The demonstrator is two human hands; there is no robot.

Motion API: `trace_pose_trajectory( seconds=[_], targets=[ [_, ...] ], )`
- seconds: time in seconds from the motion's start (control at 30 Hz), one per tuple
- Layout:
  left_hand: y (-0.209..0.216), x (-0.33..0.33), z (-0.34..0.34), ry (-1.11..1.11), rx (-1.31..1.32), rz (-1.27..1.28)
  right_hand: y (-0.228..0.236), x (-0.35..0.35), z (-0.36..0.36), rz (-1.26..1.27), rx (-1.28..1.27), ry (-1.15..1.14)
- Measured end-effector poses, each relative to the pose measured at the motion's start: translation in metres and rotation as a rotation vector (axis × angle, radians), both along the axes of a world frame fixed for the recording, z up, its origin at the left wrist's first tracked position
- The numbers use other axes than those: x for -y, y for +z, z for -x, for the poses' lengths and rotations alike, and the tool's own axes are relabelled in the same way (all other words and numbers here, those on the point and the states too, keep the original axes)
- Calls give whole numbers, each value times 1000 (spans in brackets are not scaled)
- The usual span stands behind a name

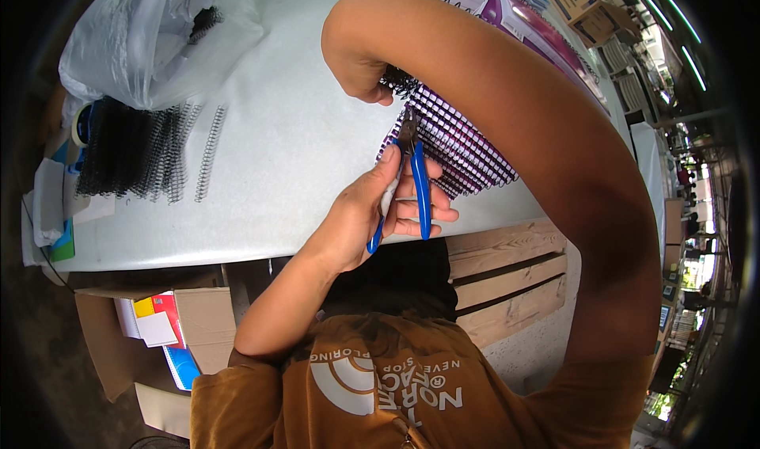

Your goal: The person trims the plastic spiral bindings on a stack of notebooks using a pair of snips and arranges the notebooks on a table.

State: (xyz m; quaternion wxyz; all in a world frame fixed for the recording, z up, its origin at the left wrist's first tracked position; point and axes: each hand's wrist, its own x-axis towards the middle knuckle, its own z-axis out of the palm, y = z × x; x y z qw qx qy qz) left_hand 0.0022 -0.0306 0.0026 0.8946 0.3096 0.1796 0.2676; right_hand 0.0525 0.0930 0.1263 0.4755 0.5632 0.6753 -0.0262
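Observation:
My left hand is closed on wire cutters with blue handles, and the handles stand apart. Their metal jaws point away from me, at the near left corner of a stack of spiral-bound notebooks with purple and white spines. Beyond the jaws, my right hand is bent in from the far side, its fingers curled downward. Black coil ends bunch up right against those fingers. What the right fingers grip is hidden under the hand. My right forearm covers part of the notebook stack.
Loose black spiral coils lie on the white table at left, below a clear plastic bag. More purple notebooks are piled at far right. A cardboard box with notebooks stands below the table edge, and a wooden slatted piece to its right.

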Motion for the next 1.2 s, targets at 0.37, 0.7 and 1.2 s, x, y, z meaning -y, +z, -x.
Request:
trace_pose_trajectory(
  seconds=[0.37, 0.7, 1.2],
  targets=[
    [-7, -10, 4, -13, 210, 158, 30, 1, -4, 137, 12, 54],
    [19, -5, -10, 125, -32, 117, 28, -2, -12, 68, -41, 32],
    [19, -9, -4, -27, 56, -23, 26, -11, 22, -46, 253, -541]
  ],
)
